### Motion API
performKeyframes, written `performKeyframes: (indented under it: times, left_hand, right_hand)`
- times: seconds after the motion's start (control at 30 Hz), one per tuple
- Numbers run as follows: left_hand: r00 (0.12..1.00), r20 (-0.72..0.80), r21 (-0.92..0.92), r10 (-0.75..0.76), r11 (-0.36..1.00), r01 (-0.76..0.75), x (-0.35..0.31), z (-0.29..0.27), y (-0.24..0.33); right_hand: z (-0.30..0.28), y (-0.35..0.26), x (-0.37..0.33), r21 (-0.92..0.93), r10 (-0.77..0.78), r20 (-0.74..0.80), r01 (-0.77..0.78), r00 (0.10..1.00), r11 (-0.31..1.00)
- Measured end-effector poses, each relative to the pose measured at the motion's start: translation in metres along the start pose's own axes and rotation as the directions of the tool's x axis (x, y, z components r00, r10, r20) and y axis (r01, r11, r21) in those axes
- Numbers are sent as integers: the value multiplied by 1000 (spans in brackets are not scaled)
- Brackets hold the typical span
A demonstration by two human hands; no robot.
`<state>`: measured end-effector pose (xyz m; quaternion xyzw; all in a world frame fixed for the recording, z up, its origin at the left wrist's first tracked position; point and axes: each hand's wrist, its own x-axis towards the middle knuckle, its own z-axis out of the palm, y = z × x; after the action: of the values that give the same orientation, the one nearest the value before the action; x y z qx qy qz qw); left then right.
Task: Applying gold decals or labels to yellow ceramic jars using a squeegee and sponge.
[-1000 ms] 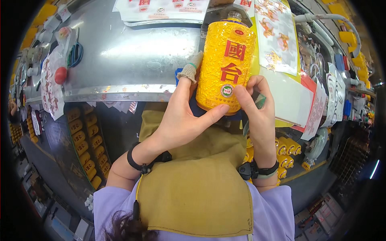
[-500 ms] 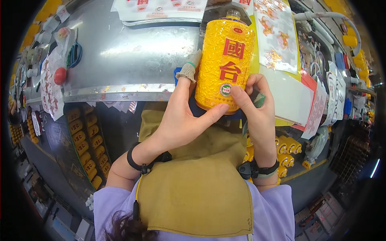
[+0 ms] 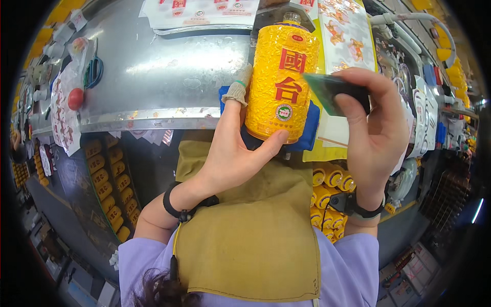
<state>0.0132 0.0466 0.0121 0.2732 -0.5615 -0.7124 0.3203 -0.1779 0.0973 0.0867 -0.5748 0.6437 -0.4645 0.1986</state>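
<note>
A yellow embossed bottle (image 3: 276, 56) with red lettering and a small round green-and-white emblem leans over the table's front edge, its clear neck away from me. My left hand (image 3: 227, 148) grips its lower left side, thumb on the front near the base; a pale cover and a knitted band are on a finger. Just right of the bottle, my right hand (image 3: 376, 128) pinches a flat green scraper (image 3: 325, 91) with a dark part. The scraper's tip is close to the red lettering; I cannot tell whether it touches. A blue pad (image 3: 310, 128) shows under and beside the bottle.
A metal tabletop (image 3: 169, 66) spreads to the left, holding dark-handled scissors (image 3: 94, 71) and a red ball (image 3: 75, 99). Sticker sheets (image 3: 204, 13) lie at the back; another decorated sheet (image 3: 340, 30) is at right. Several yellow bottles (image 3: 327, 197) stand below on the right, more in racks (image 3: 102, 179) at left.
My right hand has left the bottle's lower front and moved right, bringing the green scraper out between thumb and fingers. The bottle has shifted slightly left; my left hand still holds it.
</note>
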Motion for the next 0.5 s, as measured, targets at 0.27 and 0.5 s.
performKeyframes:
  times: [0.27, 0.5]
  left_hand:
    - [999, -33, -35, -12, 999, 10, -3, 1, -2]
    - [971, -62, 346, 231, 917, -196, -7, -16, -22]
  right_hand:
    - [9, 6, 17, -454, -524, 141, 525, 840, 720]
    - [19, 14, -66, -183, -626, 237, 667, 743, 722]
